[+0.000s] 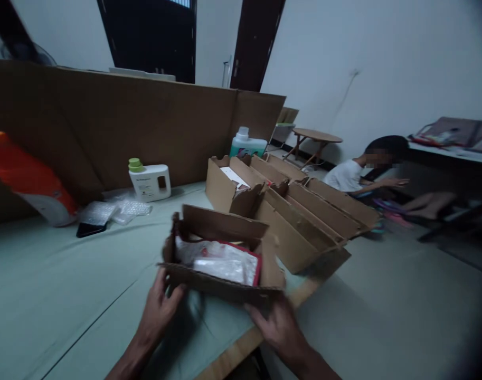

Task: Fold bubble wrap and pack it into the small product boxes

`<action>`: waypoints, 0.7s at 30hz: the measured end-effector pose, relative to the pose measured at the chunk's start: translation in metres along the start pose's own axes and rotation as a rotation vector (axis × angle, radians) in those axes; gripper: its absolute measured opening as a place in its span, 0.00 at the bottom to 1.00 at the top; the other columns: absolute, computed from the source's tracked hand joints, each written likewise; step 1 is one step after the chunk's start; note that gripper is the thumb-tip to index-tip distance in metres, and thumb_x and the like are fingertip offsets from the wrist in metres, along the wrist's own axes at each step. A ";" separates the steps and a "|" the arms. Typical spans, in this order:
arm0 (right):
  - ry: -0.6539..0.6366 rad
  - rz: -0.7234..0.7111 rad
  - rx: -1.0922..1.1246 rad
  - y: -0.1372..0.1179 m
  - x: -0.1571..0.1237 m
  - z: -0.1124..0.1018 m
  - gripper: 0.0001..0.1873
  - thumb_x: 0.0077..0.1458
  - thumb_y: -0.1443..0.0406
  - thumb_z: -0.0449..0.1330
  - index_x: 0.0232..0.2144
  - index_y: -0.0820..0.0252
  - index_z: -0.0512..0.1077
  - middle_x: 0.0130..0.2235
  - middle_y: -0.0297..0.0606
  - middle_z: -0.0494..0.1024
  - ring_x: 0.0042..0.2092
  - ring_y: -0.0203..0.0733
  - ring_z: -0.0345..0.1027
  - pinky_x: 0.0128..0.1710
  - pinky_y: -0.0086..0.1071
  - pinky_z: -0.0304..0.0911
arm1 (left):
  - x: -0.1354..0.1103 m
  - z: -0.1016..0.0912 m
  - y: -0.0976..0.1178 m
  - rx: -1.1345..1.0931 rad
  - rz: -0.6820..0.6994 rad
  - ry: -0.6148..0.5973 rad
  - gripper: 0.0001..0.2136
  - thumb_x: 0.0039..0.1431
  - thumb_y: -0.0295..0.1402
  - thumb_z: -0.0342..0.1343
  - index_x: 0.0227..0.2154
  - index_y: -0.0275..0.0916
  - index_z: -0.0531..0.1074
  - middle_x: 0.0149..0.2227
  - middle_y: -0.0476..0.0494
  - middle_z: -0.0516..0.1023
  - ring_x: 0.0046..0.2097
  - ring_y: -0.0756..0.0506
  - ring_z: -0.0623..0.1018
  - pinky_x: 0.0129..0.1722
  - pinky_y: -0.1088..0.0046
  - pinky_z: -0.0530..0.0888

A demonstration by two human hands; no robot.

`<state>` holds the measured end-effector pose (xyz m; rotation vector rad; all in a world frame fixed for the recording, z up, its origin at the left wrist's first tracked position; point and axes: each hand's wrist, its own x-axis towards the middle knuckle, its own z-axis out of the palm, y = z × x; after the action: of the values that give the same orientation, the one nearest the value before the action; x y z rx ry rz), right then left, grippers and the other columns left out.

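Pale green table (46, 295), cardboard wall (106, 132) behind. My left hand (157, 311) and right hand (278, 324) both grip 1 open small box (225, 285) at the near edge, held level so its bagged item (220, 261) stays in. Row of cartons (304, 221) sits far right, out of the way.

Dim indoor scene under soft, even light whose source is out of view. The white wall (383, 53) at far right is brightest; the far doorway (153, 37) is black, without detail. A soft shadow lies on the pale green table (46, 295) beneath the cardboard box (220, 285), darkening the left hand (157, 311) and right hand (280, 324). Everything is slightly blurred, more so towards the edges, and the right corners fade to black.
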<state>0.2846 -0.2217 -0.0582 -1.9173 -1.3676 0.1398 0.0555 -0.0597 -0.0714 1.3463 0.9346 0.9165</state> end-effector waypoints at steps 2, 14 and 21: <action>0.115 0.045 -0.114 0.030 -0.031 -0.015 0.16 0.58 0.54 0.61 0.43 0.57 0.74 0.39 0.44 0.80 0.43 0.54 0.77 0.46 0.47 0.74 | 0.026 0.041 -0.003 -0.018 0.071 -0.150 0.29 0.55 0.46 0.60 0.57 0.38 0.66 0.60 0.34 0.71 0.61 0.34 0.72 0.61 0.55 0.68; 0.256 0.052 -0.221 0.110 -0.080 0.002 0.30 0.65 0.59 0.55 0.66 0.58 0.57 0.61 0.49 0.72 0.61 0.55 0.68 0.58 0.44 0.69 | 0.036 0.161 -0.044 0.064 0.231 -0.247 0.38 0.57 0.33 0.56 0.69 0.35 0.50 0.71 0.31 0.54 0.72 0.35 0.55 0.71 0.51 0.53; 0.152 -0.017 -0.146 0.102 -0.050 0.007 0.30 0.65 0.64 0.54 0.68 0.58 0.57 0.65 0.50 0.65 0.67 0.54 0.61 0.62 0.44 0.66 | 0.067 0.171 -0.041 0.122 0.241 -0.354 0.41 0.52 0.27 0.53 0.70 0.32 0.48 0.73 0.32 0.49 0.73 0.36 0.52 0.72 0.51 0.50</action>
<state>0.3383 -0.2743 -0.1435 -1.9907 -1.3224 -0.1154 0.2389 -0.0612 -0.1126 1.6871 0.5713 0.7738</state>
